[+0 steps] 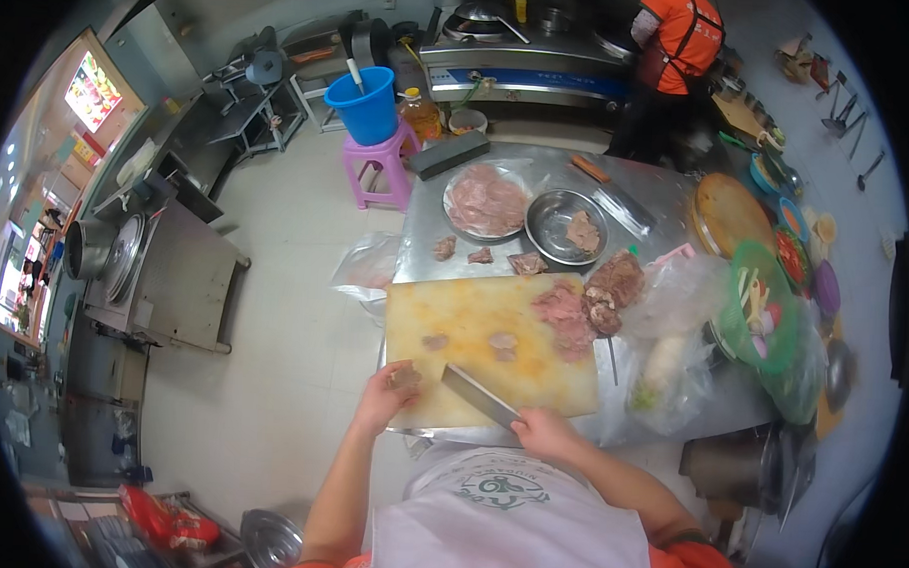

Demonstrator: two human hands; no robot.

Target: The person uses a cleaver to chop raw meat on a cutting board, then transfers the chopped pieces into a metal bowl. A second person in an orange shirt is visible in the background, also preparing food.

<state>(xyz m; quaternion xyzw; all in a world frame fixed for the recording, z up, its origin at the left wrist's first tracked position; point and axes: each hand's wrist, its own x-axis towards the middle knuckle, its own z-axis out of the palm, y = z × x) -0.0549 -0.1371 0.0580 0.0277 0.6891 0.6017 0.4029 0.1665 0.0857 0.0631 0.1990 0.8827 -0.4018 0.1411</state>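
Observation:
My right hand (pixel 543 431) grips a cleaver (pixel 480 396), its blade slanting left across the lower part of a yellowed cutting board (pixel 461 307). At the board's lower left edge, my left hand (pixel 383 398) holds a small piece of meat (pixel 404 377) between thumb and fingers. Two small meat scraps, a left one (pixel 435 342) and a right one (pixel 503 344), lie on the board above the blade. A heap of sliced pink meat (pixel 562 318) covers the board's upper right. Beside it sits a larger chunk of raw meat (pixel 614 280).
Beyond the board stand a plate of sliced meat (pixel 486 201) and a steel bowl (pixel 567 226) with some meat. Plastic bags (pixel 675 299) and a green basket (pixel 758 306) crowd the right side. A blue bucket (pixel 361 108) rests on a pink stool (pixel 380 157). A co-worker (pixel 676 51) stands by the stove.

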